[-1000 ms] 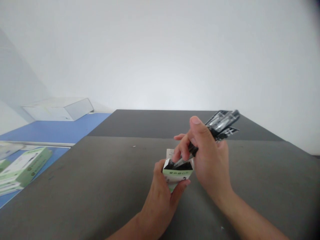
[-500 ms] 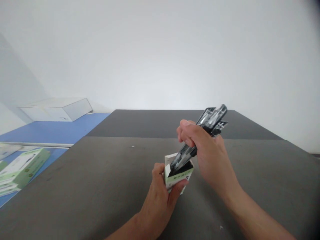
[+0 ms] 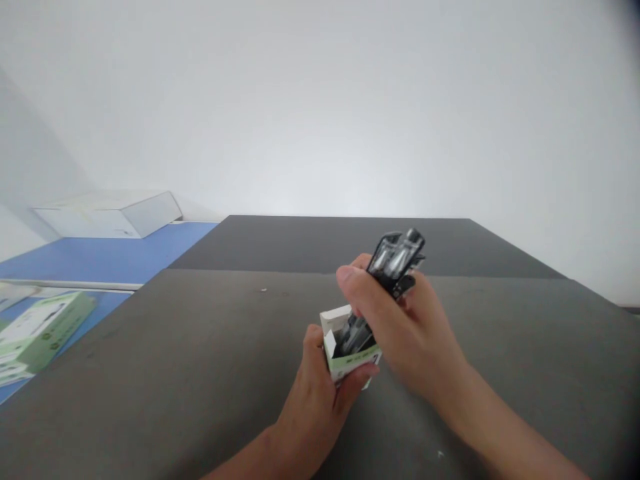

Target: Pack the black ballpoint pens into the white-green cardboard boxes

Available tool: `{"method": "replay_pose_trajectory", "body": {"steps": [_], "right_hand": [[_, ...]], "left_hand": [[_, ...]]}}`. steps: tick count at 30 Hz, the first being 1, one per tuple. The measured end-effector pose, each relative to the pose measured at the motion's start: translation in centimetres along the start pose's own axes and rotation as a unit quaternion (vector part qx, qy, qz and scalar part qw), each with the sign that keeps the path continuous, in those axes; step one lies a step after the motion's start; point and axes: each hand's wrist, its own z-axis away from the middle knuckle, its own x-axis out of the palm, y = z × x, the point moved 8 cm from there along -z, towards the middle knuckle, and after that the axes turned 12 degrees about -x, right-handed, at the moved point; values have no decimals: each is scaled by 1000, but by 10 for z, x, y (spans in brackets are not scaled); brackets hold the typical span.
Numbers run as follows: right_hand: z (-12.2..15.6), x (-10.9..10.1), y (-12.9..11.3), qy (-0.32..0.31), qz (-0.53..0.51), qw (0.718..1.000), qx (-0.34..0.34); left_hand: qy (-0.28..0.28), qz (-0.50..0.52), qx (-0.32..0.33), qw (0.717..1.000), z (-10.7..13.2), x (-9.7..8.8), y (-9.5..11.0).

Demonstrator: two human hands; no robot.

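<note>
My left hand [image 3: 317, 393] is closed around a small green-and-white carton [image 3: 353, 360], tilted with its open end up and its flaps spread. A bundle of clear-bodied pens with black parts [image 3: 397, 257] slants down into the carton's mouth. Its lower ends are inside, while the clip ends stick out at the upper right. My right hand [image 3: 400, 313] grips the bundle around the middle, thumb on top, just above the opening. How many pens there are I cannot tell, since the fingers cover part of them.
More green-and-white cartons [image 3: 47, 327] lie on a blue surface at the left. Behind them a large white box [image 3: 107, 215] rests on a blue tabletop [image 3: 125, 257]. The dark grey table [image 3: 150, 360] carries small white scraps, and a white wall [image 3: 320, 107] rises behind.
My right hand has moved down and left, and the pens have slid deeper into the carton. My left hand and the carton have shifted only slightly left.
</note>
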Motion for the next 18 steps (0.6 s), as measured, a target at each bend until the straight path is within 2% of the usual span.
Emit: {"method": "replay_pose_trajectory", "body": {"steps": [4,8,13,18], "right_hand": [[3,9,-2,-74,104,992,-4],[8,9,3,-102,163,981,21],[13,5,7,-85,214,973,32],[14,-4,12,-34,195,979,42]], "left_hand": [[0,-2,10,1000,0,-1,2],[-9,2,14,1000,-1,-2,2],[-34,25,53,998,-5,-1,12],[-56,47,47,996,-13,1,19]]}}
